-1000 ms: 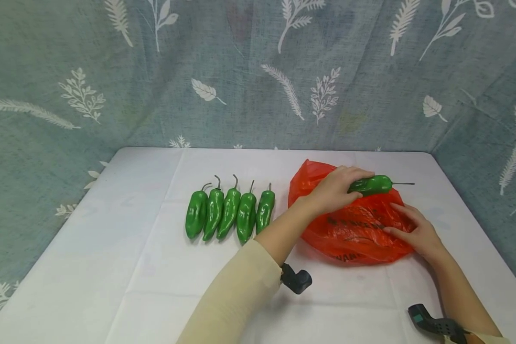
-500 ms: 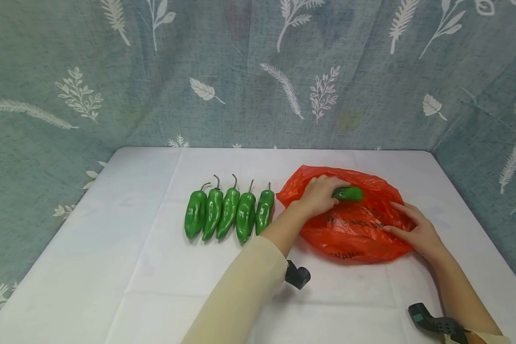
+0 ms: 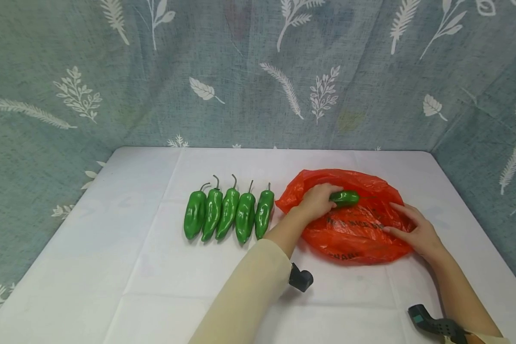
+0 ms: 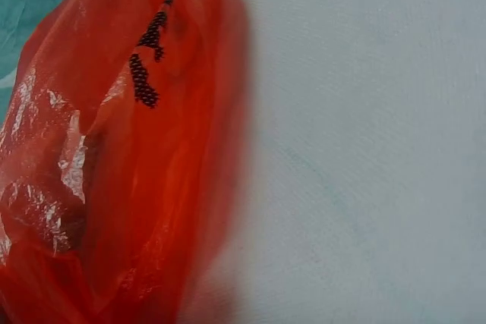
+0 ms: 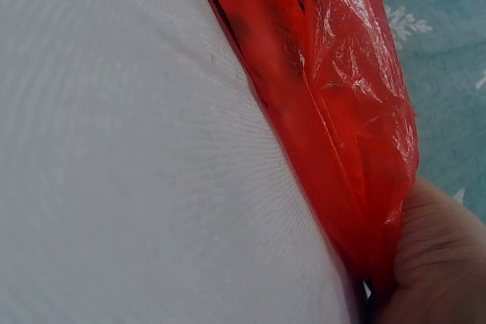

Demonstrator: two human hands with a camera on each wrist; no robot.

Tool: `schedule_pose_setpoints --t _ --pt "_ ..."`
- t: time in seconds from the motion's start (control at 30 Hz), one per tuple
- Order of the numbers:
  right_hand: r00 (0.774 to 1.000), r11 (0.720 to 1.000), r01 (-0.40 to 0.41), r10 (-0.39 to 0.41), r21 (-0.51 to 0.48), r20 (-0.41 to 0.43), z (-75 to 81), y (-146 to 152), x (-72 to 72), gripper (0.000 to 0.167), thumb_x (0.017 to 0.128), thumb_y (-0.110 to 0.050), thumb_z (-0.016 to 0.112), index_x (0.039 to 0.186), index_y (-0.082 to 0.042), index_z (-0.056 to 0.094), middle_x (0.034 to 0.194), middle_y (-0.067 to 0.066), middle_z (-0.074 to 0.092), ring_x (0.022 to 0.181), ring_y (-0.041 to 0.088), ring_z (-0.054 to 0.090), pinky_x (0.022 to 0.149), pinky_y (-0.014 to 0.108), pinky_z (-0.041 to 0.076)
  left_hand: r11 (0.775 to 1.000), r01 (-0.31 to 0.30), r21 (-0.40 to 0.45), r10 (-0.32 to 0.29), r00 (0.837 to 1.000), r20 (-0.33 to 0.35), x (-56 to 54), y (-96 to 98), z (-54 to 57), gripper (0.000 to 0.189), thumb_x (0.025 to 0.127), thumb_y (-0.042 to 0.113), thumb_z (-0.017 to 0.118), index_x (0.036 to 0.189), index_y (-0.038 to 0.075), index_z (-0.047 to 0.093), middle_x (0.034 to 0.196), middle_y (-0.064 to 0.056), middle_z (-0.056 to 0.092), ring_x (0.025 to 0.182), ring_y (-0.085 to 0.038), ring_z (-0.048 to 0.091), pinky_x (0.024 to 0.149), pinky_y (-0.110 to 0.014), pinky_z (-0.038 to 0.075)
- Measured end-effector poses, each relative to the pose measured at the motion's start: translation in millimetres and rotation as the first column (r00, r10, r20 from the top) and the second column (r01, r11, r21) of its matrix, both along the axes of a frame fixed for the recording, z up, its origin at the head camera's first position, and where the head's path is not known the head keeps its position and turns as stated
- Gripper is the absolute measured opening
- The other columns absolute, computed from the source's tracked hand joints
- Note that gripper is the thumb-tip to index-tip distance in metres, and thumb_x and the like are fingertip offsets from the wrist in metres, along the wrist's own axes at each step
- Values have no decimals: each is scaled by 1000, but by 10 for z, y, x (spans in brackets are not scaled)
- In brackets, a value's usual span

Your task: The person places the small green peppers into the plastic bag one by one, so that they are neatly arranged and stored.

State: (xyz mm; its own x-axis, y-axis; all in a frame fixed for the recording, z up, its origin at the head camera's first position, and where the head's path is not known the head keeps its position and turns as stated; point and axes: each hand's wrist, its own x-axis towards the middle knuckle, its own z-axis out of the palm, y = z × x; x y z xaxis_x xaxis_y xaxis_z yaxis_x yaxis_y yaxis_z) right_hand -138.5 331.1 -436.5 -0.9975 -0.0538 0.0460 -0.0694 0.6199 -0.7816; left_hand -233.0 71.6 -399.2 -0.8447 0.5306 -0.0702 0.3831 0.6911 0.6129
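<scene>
Grey-green fabric (image 3: 241,95) printed with white leaves and sprigs hangs behind the white, creased counter (image 3: 81,267) and along both its sides. Crumpled and shiny, a red plastic bag (image 3: 357,244) with black lettering lies on the counter. Over the bag, a little left of its middle, the left hand (image 3: 319,201) has its fingers curled round a green pepper (image 3: 346,198), which lies sideways and sticks out to the right of them; whether it touches the plastic below, I cannot tell. At the bag's right end the right hand (image 3: 422,235) rests on the plastic, thumb and forefinger stretched out and apart. Left of the bag, five loose peppers (image 3: 229,214) lie side by side in a row, stems pointing away from the person, the nearest of them near the bag's left edge. On the person's side of the bag, a dark device (image 3: 301,278) shows beside the cream sleeve (image 3: 249,291) of the left arm, and a second device (image 3: 434,323) sits at the right wrist.
</scene>
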Motion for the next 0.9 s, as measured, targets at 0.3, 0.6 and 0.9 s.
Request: schedule_pose_setpoints --t 0.3,0.6,0.9 --pt "1000 1000 7 -7 4 19 -4 -25 8 72 87 -25 69 145 -4 33 148 30 22 133 53 19 97 73 25 1000 22 0 -22 997 -72 5 -45 49 47 90 11 63 136 15 52 136 -1 53 119 -14 49 103 -29 40" --pt "999 1000 22 -22 0 42 6 -29 22 73 87 -27 68 146 -5 31 150 30 19 134 53 17 97 72 24 991 106 82 -100 992 -72 73 -39 189 51 90 15 65 138 12 49 141 -1 49 131 -15 42 110 -27 31" --pt "998 1000 27 -27 3 50 9 -25 21 74 87 -28 68 147 -7 31 150 29 18 134 52 16 96 72 25 979 119 164 -103 990 -99 186 -6 325 57 85 21 71 138 12 50 138 -1 52 128 -14 45 106 -23 35"
